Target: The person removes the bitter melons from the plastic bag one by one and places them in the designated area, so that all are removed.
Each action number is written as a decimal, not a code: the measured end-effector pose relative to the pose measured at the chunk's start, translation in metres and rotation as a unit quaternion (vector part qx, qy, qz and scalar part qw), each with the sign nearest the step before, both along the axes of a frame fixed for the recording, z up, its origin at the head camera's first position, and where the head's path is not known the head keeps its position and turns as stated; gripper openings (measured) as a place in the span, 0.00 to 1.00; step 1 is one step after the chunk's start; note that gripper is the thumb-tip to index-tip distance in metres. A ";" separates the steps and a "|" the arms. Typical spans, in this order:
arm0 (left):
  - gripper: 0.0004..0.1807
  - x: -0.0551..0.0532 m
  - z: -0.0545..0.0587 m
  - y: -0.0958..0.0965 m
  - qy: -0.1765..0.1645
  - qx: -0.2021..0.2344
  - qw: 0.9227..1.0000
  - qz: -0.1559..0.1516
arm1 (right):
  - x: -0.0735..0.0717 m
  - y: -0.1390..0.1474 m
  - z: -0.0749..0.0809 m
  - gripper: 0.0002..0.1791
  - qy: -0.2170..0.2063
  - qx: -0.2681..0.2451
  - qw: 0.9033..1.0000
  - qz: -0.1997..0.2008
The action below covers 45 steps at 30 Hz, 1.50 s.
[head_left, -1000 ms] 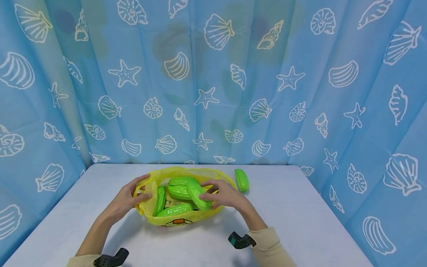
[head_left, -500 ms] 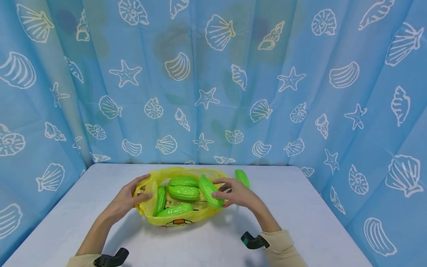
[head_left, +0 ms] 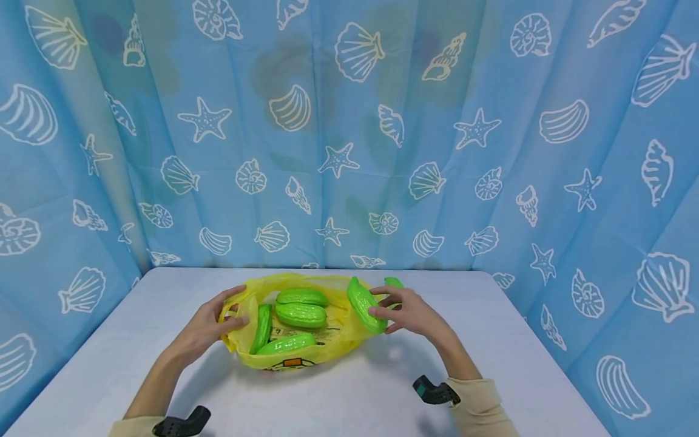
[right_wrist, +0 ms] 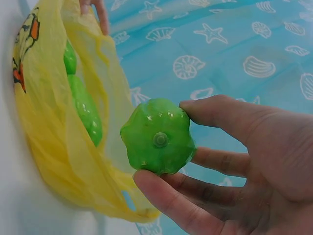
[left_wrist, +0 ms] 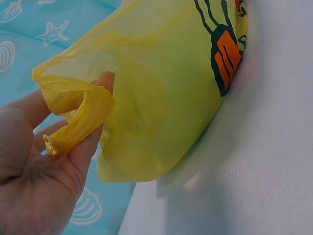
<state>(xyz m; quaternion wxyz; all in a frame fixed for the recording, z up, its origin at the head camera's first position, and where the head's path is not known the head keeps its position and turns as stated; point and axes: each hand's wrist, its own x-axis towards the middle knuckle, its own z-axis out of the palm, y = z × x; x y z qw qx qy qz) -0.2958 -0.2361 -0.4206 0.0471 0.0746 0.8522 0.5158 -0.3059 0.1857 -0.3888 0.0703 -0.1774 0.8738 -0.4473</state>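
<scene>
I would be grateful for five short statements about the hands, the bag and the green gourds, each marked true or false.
1. The left hand holds the yellow bag. True.
2. The right hand holds a green gourd. True.
3. The bag's mouth is shut. False: it is open, and four gourds show inside.
4. Every gourd is inside the bag. False: another gourd lies on the table, partly hidden by the right hand.
5. The backdrop is plain white. False: the curtain is blue with white shells and starfish.
</scene>
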 end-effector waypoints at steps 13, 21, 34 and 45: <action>0.46 0.002 0.000 -0.001 0.004 0.000 1.000 0.006 | -0.011 0.019 0.004 0.33 -0.002 -0.008 0.999 -0.044; 0.45 0.003 0.000 0.000 0.006 0.007 1.000 0.004 | -0.013 0.036 0.003 0.34 0.001 -0.018 0.997 -0.077; 0.45 0.003 0.000 0.000 0.005 0.007 1.000 0.002 | -0.021 0.057 -0.003 0.37 0.004 -0.028 0.994 -0.109; 0.45 0.001 -0.001 0.000 0.007 0.010 1.000 0.006 | -0.025 0.065 -0.010 0.38 0.010 -0.030 0.991 -0.129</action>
